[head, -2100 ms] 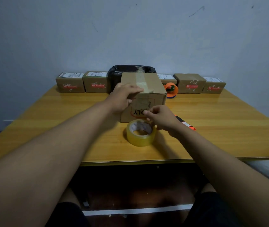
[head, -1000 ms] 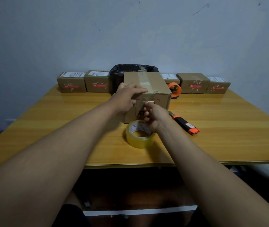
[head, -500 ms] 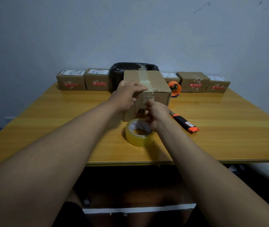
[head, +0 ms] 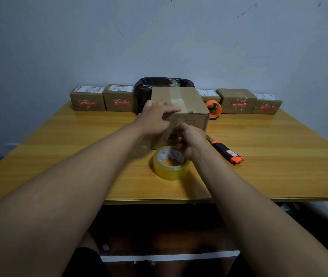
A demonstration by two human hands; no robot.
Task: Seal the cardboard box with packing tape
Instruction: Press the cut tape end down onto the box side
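Here, both hands (head: 155, 118) (head: 189, 139) on the taped cardboard box (head: 191, 104).

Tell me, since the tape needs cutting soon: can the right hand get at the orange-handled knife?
Probably yes. The knife lies bare on the table just right of the right hand, with nothing between, though that hand is busy at the box.

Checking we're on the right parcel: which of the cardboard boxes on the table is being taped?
The large cardboard box at table centre, apart from the small labelled boxes along the wall; left hand and right hand both touch it.
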